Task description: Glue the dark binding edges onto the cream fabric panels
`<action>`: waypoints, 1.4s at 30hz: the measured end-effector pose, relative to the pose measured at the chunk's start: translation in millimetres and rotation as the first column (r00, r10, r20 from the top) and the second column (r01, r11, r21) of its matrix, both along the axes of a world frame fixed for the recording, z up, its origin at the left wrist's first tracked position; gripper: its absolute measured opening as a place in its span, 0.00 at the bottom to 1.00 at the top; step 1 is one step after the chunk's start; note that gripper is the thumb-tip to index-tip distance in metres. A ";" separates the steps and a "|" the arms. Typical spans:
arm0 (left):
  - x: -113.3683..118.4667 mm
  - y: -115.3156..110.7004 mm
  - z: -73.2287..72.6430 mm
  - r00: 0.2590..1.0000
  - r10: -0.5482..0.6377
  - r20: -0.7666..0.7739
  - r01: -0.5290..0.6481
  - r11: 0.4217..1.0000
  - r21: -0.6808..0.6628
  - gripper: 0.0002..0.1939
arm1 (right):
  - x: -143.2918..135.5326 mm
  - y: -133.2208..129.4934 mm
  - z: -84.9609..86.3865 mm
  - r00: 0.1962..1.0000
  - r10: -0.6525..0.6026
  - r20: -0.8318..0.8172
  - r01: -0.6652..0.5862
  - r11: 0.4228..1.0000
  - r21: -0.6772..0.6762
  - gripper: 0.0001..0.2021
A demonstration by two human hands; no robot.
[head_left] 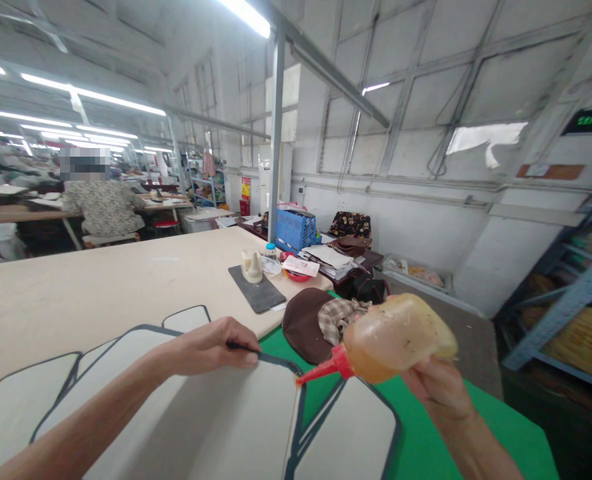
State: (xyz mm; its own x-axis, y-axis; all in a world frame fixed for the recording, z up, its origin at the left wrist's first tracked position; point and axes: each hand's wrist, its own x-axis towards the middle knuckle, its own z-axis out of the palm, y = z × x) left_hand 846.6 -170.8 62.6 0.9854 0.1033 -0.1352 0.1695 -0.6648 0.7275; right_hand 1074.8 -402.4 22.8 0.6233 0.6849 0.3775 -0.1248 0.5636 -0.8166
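My right hand (439, 383) is wrapped round a glue bottle (401, 337), a translucent squeeze bottle with amber liquid inside and a red nozzle. It is tilted so the nozzle tip meets the dark edge of a pale panel (236, 413) near its corner. My left hand (221, 347) pinches the dark edging strip (269, 357) at the top of this panel, a little left of the nozzle. Similar pale panels with dark borders lie around it, one at the right (351, 433) and one at the far left (26, 393).
A brown cap (303, 323) and checked cloth (339, 317) lie on the green surface (501, 433). Beyond stand a dark board (261, 297), a blue crate (293, 229) and papers (329, 259). A metal post (277, 133) rises behind. A person (101, 207) sits further back at the left.
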 end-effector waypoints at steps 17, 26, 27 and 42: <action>-21.3 -1.9 -10.4 0.973 0.230 -0.035 -0.233 0.956 -0.177 0.23 | -12.0 2.0 -13.4 0.997 0.070 -0.016 -0.070 0.997 0.013 0.31; -24.1 3.0 -21.0 0.940 0.331 -0.078 -0.338 0.884 -0.323 0.21 | -18.6 -3.6 -11.8 0.990 0.142 0.000 -0.142 0.989 -0.046 0.37; -24.4 2.3 -21.1 0.933 0.348 -0.090 -0.358 0.869 -0.341 0.20 | -19.2 -3.5 -11.8 0.989 0.148 -0.006 -0.148 0.988 -0.042 0.38; -28.4 3.0 -22.2 0.883 0.449 -0.134 -0.457 0.763 -0.458 0.16 | -9.9 -7.6 -24.6 0.952 0.307 -0.019 -0.307 0.950 -0.054 0.34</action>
